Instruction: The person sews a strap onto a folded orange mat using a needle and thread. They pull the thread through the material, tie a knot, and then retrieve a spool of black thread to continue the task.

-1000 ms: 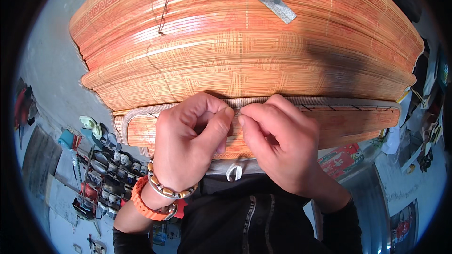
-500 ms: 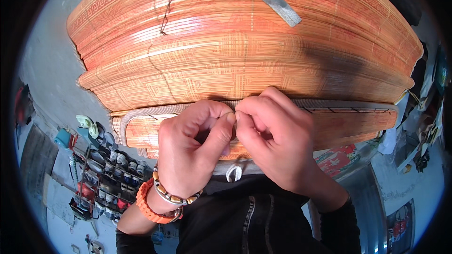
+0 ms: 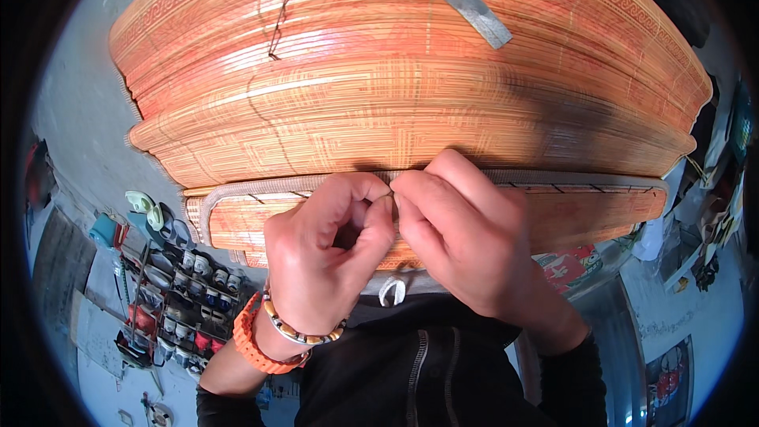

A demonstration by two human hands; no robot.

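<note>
My left hand (image 3: 328, 233) and my right hand (image 3: 466, 233) meet at the near edge of an orange patterned bamboo mat (image 3: 356, 122). The thumb and forefinger of each are pinched, tips nearly touching each other. Whatever lies between the fingertips is too small to make out. Just beyond the fingers runs the mat's grey-brown fabric edging (image 3: 261, 187), with short dark stitches (image 3: 557, 187) along it on the right. The mat's folded-over near part (image 3: 237, 225) shows below the edging, partly hidden by my hands.
A flat grey strip (image 3: 466, 4) lies on the far part of the mat. To its left a thin dark twisted thread or wire (image 3: 278, 24) rests on the surface. A rack of shoes (image 3: 190, 292) stands low at left. Bags and clutter (image 3: 696, 229) sit at right.
Both hands stay pinched at the edging; their fingers have shifted only slightly. The left wrist has turned a little. The mat has hardly moved in view.
</note>
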